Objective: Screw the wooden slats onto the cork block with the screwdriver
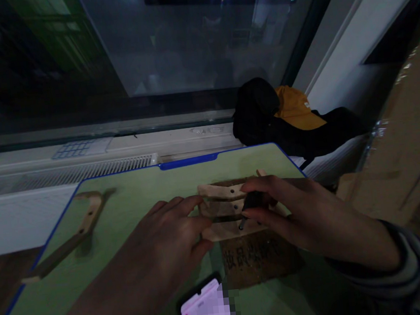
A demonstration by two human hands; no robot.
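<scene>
Three curved wooden pieces lie side by side on a brown cardboard sheet, with dark round holes along them. My left hand has its fingertips and thumb against their left ends. In my right hand, thumb and fingers pinch the black handle of what looks like a small screwdriver. Its short metal shaft slants down to a hole in the nearest piece. My right fingers cover the right ends of the pieces. Apart on the left lies a bent wooden piece, also with holes.
The green table has a blue edge. A lit phone lies near its front, partly pixelated. Behind stand a radiator and a window sill. A black bag and an orange cap rest back right, beside a large cardboard box.
</scene>
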